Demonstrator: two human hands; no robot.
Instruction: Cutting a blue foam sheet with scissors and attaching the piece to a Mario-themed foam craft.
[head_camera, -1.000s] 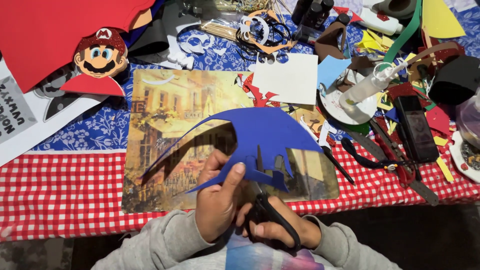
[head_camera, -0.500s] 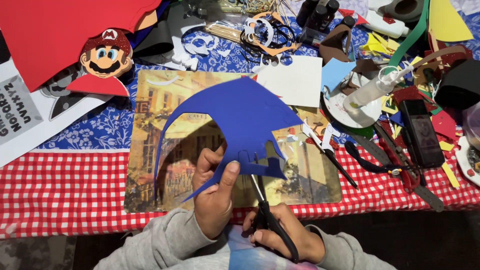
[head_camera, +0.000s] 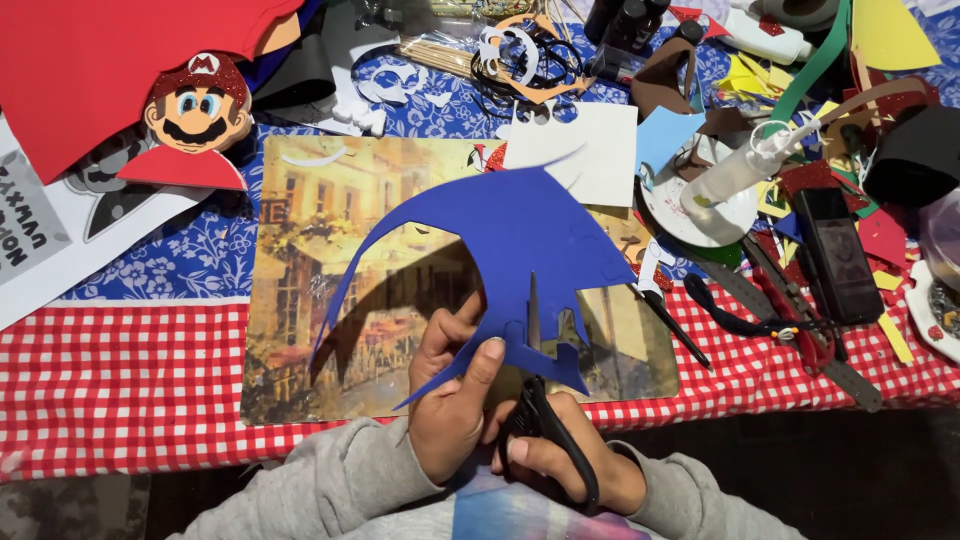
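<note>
Blue foam sheet: a curved, winged cut-out held above the desk, over a picture mat that shows a painted street scene. Its lower edge is notched and lies between the two hands.

Left hand: closed on the lower edge of the blue sheet, thumb on top, fingers beneath. Grip is firm; the sheet is lifted and casts a shadow on the mat.

Right hand: closed around the black handles of scissors. The blades point up and away from the person and sit in a slit in the sheet's lower edge. How far the blades are apart cannot be told.

Both wrists wear grey sleeves.

Desk: covered near the person by a red-and-white checked cloth, farther off by a blue flowered cloth.

Surroundings: a large red sheet at upper left, and just below it a foam cartoon head with red cap and moustache. A white card lies beyond the blue sheet, touching its upper tip. To the right, a clear glue bottle rests on a white plate, a black phone lies near it, and coloured foam scraps are strewn about.
</note>
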